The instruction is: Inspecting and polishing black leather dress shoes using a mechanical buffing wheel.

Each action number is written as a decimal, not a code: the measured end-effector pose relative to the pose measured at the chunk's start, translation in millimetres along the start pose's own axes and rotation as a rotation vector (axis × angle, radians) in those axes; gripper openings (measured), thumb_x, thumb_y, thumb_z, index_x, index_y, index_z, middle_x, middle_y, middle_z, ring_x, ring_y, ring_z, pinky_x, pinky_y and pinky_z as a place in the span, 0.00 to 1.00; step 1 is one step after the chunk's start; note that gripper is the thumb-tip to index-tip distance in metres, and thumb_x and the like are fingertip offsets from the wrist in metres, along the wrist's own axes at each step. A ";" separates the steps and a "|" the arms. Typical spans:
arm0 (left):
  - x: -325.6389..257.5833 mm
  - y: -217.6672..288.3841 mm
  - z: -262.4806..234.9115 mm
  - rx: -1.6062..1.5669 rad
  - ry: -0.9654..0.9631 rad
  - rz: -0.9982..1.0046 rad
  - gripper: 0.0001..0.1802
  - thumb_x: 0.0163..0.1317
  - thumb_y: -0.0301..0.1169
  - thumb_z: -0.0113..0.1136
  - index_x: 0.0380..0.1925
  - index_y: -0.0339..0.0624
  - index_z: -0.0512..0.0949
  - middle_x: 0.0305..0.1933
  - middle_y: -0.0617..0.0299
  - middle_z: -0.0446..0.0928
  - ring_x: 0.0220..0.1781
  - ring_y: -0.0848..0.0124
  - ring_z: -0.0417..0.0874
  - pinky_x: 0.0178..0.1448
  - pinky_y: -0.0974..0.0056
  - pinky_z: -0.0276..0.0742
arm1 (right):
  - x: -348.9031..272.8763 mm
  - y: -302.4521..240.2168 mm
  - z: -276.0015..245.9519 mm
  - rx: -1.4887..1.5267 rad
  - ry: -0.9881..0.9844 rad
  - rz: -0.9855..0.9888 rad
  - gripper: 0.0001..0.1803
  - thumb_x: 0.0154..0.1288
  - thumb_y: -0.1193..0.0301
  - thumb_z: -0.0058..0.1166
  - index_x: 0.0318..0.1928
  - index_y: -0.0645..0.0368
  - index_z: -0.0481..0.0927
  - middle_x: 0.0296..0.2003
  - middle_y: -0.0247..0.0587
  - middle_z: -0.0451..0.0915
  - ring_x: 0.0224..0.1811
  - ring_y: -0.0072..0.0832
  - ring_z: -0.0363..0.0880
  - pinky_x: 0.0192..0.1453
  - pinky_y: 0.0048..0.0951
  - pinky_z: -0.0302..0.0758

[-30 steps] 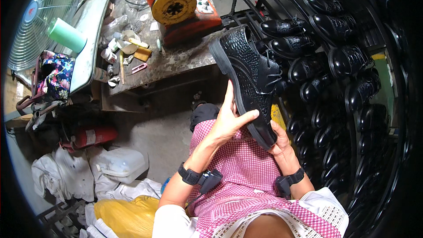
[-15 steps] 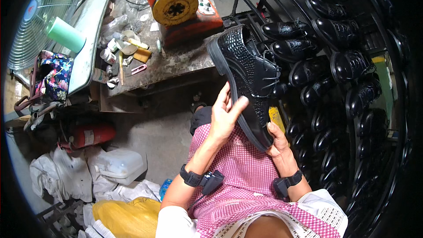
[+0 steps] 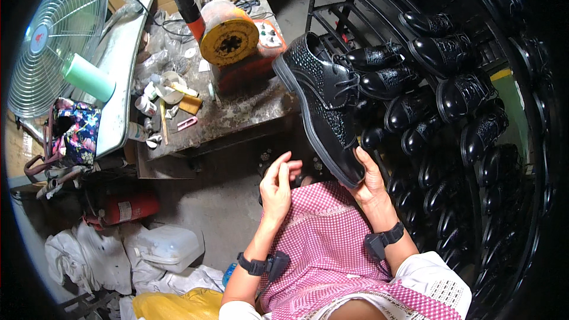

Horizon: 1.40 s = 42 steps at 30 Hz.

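Black, laced and partly textured, the shoe (image 3: pixel 325 111) gleams.

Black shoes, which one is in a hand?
The black shoe whose toe the right hand grips; the other shoes sit unheld behind it and farther right.

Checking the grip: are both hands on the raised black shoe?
No, only the right hand holds the raised black shoe, by its toe; the left hand is apart from it.
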State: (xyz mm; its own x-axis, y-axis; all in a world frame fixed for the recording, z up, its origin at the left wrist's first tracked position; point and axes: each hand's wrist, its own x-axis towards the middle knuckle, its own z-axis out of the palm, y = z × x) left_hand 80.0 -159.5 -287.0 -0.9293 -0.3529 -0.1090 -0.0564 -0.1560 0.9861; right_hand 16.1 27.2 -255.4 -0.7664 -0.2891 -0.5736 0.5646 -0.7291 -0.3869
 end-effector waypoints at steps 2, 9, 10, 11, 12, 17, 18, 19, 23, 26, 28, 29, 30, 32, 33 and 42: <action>-6.8 -2.7 -3.9 0.064 -0.037 -0.039 0.17 0.74 0.31 0.45 0.57 0.34 0.72 0.39 0.56 0.83 0.37 0.74 0.82 0.44 0.71 0.78 | 7.8 -4.0 9.1 -0.024 -0.051 -0.037 0.18 0.63 0.64 0.60 0.46 0.64 0.79 0.39 0.51 0.84 0.33 0.40 0.86 0.26 0.33 0.85; -13.0 -3.2 -0.1 0.561 -0.080 0.360 0.13 0.64 0.25 0.54 0.47 0.35 0.80 0.31 0.56 0.84 0.33 0.67 0.86 0.39 0.67 0.80 | 35.3 -16.2 34.2 -0.264 -0.361 -0.327 0.38 0.61 0.76 0.60 0.70 0.62 0.58 0.62 0.46 0.70 0.61 0.33 0.73 0.66 0.33 0.71; -13.0 -2.1 0.4 0.588 -0.088 0.387 0.13 0.63 0.25 0.54 0.46 0.35 0.80 0.31 0.55 0.84 0.33 0.66 0.86 0.39 0.66 0.80 | 36.8 -15.4 36.8 -0.289 -0.307 -0.397 0.42 0.59 0.81 0.60 0.71 0.63 0.54 0.64 0.45 0.67 0.63 0.33 0.70 0.67 0.33 0.68; -13.2 -1.0 0.8 0.618 -0.093 0.416 0.12 0.62 0.25 0.55 0.45 0.36 0.80 0.31 0.55 0.84 0.33 0.64 0.86 0.39 0.65 0.80 | 39.9 -16.0 39.8 -0.359 -0.290 -0.477 0.42 0.58 0.82 0.60 0.71 0.64 0.54 0.64 0.46 0.66 0.63 0.33 0.70 0.67 0.33 0.68; -13.1 -0.1 0.8 0.641 -0.100 0.414 0.12 0.62 0.25 0.56 0.44 0.36 0.81 0.32 0.55 0.84 0.33 0.63 0.86 0.40 0.65 0.80 | 42.8 -17.2 42.6 -0.416 -0.285 -0.548 0.42 0.58 0.83 0.59 0.71 0.64 0.54 0.65 0.46 0.66 0.63 0.33 0.70 0.67 0.33 0.68; -12.7 1.2 1.1 0.677 -0.104 0.438 0.11 0.60 0.24 0.57 0.43 0.37 0.81 0.31 0.56 0.84 0.33 0.63 0.86 0.39 0.64 0.80 | 55.6 -21.9 53.3 -0.537 -0.233 -0.761 0.42 0.58 0.85 0.58 0.71 0.66 0.52 0.60 0.47 0.71 0.58 0.30 0.75 0.63 0.31 0.72; -12.7 1.1 1.2 0.683 -0.105 0.439 0.11 0.60 0.24 0.57 0.43 0.37 0.81 0.31 0.56 0.84 0.33 0.63 0.86 0.39 0.64 0.80 | 58.8 -22.5 55.6 -0.528 -0.219 -0.788 0.42 0.59 0.85 0.58 0.71 0.66 0.52 0.55 0.46 0.76 0.51 0.27 0.78 0.58 0.28 0.75; -12.9 0.9 1.0 0.687 -0.109 0.429 0.11 0.60 0.24 0.57 0.43 0.37 0.81 0.31 0.56 0.84 0.33 0.63 0.86 0.39 0.64 0.80 | 62.1 -23.8 58.1 -0.546 -0.211 -0.809 0.42 0.59 0.85 0.58 0.71 0.66 0.52 0.53 0.46 0.76 0.49 0.26 0.79 0.56 0.27 0.76; -13.1 0.4 0.2 0.712 -0.120 0.420 0.11 0.60 0.24 0.58 0.43 0.37 0.81 0.31 0.56 0.84 0.33 0.64 0.85 0.39 0.64 0.80 | 76.3 -34.8 68.5 -0.614 -0.172 -0.879 0.41 0.59 0.85 0.59 0.70 0.67 0.53 0.49 0.43 0.78 0.43 0.22 0.80 0.50 0.23 0.78; -12.7 -0.1 0.3 0.715 -0.118 0.450 0.12 0.59 0.24 0.57 0.43 0.37 0.81 0.31 0.56 0.84 0.32 0.64 0.85 0.39 0.64 0.80 | 91.8 -45.8 79.2 -0.625 -0.181 -0.914 0.40 0.58 0.84 0.60 0.69 0.68 0.57 0.51 0.44 0.78 0.45 0.23 0.79 0.51 0.24 0.77; -12.7 -0.4 0.7 0.695 -0.115 0.453 0.11 0.59 0.24 0.58 0.43 0.37 0.81 0.31 0.56 0.84 0.32 0.64 0.85 0.38 0.64 0.80 | 103.3 -57.2 87.8 -0.584 -0.218 -0.892 0.39 0.58 0.82 0.61 0.68 0.71 0.58 0.54 0.47 0.75 0.51 0.27 0.78 0.57 0.28 0.75; -12.8 -0.6 0.5 0.697 -0.111 0.462 0.11 0.59 0.24 0.58 0.42 0.37 0.81 0.31 0.56 0.84 0.32 0.64 0.85 0.38 0.64 0.80 | 108.5 -63.4 92.1 -0.546 -0.250 -0.846 0.38 0.58 0.82 0.61 0.68 0.72 0.58 0.56 0.48 0.75 0.52 0.29 0.77 0.59 0.29 0.74; -12.8 -0.6 0.5 0.699 -0.110 0.462 0.11 0.59 0.24 0.58 0.42 0.37 0.81 0.30 0.56 0.84 0.32 0.64 0.85 0.38 0.64 0.80 | 114.1 -69.4 96.9 -0.546 -0.259 -0.838 0.38 0.57 0.82 0.61 0.67 0.73 0.59 0.56 0.50 0.75 0.53 0.30 0.78 0.60 0.30 0.73; -13.0 -0.7 -0.1 0.701 -0.112 0.437 0.11 0.59 0.25 0.58 0.42 0.37 0.82 0.31 0.56 0.84 0.32 0.64 0.86 0.38 0.64 0.80 | 124.1 -80.2 106.3 -0.527 -0.291 -0.777 0.38 0.57 0.81 0.61 0.67 0.73 0.60 0.55 0.50 0.75 0.52 0.30 0.78 0.59 0.29 0.74; -12.1 -0.9 -0.1 0.698 -0.100 0.459 0.11 0.59 0.25 0.59 0.42 0.37 0.82 0.30 0.55 0.84 0.31 0.63 0.85 0.38 0.64 0.80 | 128.3 -84.8 110.8 -0.504 -0.332 -0.745 0.38 0.57 0.81 0.61 0.67 0.73 0.60 0.55 0.51 0.75 0.52 0.29 0.78 0.59 0.29 0.75; -12.7 0.5 -2.2 0.663 -0.082 0.453 0.10 0.59 0.27 0.60 0.41 0.36 0.81 0.32 0.55 0.84 0.31 0.62 0.85 0.38 0.63 0.80 | 152.1 -90.5 137.1 -0.552 -0.359 -0.748 0.34 0.59 0.77 0.61 0.66 0.69 0.64 0.54 0.44 0.77 0.51 0.26 0.79 0.58 0.27 0.75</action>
State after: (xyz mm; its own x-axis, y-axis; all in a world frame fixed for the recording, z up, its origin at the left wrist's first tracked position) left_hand 92.5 -157.1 -285.3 -0.9360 -0.1779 0.3037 0.1516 0.5749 0.8041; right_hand -193.5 -35.9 -208.6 -0.9789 -0.1099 0.1721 -0.1082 -0.4355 -0.8937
